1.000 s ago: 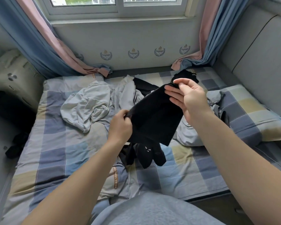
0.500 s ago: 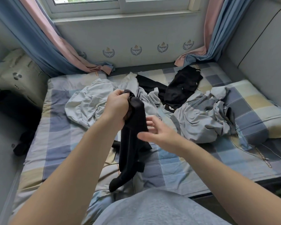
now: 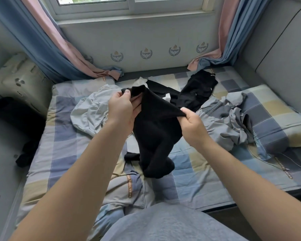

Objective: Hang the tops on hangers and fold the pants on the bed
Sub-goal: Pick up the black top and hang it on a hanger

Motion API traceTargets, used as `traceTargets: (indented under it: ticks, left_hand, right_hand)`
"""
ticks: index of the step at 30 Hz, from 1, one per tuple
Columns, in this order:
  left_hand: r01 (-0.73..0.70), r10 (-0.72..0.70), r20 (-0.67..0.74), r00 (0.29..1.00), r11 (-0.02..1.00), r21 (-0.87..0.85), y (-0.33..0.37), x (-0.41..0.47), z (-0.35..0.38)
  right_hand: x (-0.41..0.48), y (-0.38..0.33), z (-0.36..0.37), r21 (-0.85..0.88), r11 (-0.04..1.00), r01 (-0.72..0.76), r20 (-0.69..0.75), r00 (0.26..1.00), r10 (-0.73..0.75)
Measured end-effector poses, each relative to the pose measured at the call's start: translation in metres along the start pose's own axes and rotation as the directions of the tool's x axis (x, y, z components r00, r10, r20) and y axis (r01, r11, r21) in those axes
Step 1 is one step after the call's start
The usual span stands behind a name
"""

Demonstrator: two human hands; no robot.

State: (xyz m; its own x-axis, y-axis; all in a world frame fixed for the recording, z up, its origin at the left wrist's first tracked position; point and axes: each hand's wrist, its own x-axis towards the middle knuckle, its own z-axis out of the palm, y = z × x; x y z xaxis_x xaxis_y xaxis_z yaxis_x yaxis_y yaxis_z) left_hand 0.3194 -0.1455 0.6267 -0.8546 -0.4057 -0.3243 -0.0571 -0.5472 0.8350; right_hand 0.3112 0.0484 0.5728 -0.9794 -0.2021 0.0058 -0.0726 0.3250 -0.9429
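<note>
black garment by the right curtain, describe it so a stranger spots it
Start at the checked bed under the window. At its far end, below the right curtain, lies a black garment. It is the rightmost black piece, and unlike the held one, untouched.

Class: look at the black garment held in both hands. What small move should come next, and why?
Probably draw the left hand and right hand apart and upward, so the black garment hangs open: both pinch its top edge, but its lower part lies bunched on the bed.
</note>
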Motion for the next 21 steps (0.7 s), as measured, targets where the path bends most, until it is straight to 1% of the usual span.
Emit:
traceTargets:
  ticks: [2,3,4,5,7,8,10,12,13,14,17,19,21]
  left_hand:
    - [-0.008,0.004,0.042,0.999,0.996,0.087,-0.01,-0.001,-0.002]
    - [-0.017,0.008,0.069,0.998,0.992,0.128,-0.014,-0.002,-0.003]
    - [-0.029,0.013,0.093,0.996,0.986,0.165,-0.019,-0.005,-0.005]
    - [-0.045,0.022,0.11,0.994,0.977,0.207,-0.023,-0.008,-0.007]
    - [-0.103,0.063,0.149,0.987,0.954,0.282,-0.031,-0.017,-0.011]
    - [-0.15,0.091,0.192,0.977,0.934,0.325,-0.035,-0.022,-0.012]
    - [-0.276,0.14,0.316,0.939,0.853,0.443,-0.046,-0.031,-0.012]
    - [-0.353,0.111,0.416,0.902,0.745,0.566,-0.059,-0.039,-0.01]
    - [-0.361,0.075,0.437,0.896,0.696,0.62,-0.065,-0.043,-0.008]
    - [-0.349,0.038,0.439,0.898,0.67,0.655,-0.071,-0.046,-0.006]
    - [-0.316,0.01,0.411,0.911,0.657,0.685,-0.085,-0.05,0.002]
    - [-0.316,0.036,0.383,0.923,0.637,0.703,-0.09,-0.046,0.006]
    - [-0.325,0.078,0.346,0.935,0.582,0.745,-0.09,-0.04,0.006]
  right_hand:
    - [0.006,-0.02,-0.008,0.01,1.0,0.02,0.024,1.0,-0.02]
    - [0.009,-0.029,-0.011,0.039,0.999,0.009,0.006,1.0,-0.009]
    - [0.012,-0.038,-0.012,0.092,0.995,-0.03,-0.028,0.999,0.032]
    - [0.015,-0.046,-0.014,0.172,0.981,-0.093,-0.057,0.993,0.104]
    - [0.021,-0.057,-0.017,0.352,0.913,-0.207,-0.066,0.967,0.245]
    - [0.023,-0.062,-0.018,0.414,0.878,-0.24,-0.058,0.956,0.288]
    - [0.026,-0.072,-0.019,0.491,0.832,-0.257,-0.049,0.946,0.321]
    - [0.028,-0.081,-0.019,0.541,0.808,-0.234,-0.047,0.95,0.307]
    - [0.029,-0.085,-0.019,0.561,0.799,-0.219,-0.036,0.957,0.288]
    - [0.029,-0.09,-0.018,0.577,0.789,-0.208,-0.017,0.964,0.266]
    - [0.029,-0.102,-0.014,0.62,0.762,-0.187,0.026,0.976,0.218]
    - [0.028,-0.109,-0.013,0.639,0.752,-0.16,0.025,0.982,0.188]
    - [0.028,-0.112,-0.015,0.657,0.742,-0.137,0.008,0.985,0.175]
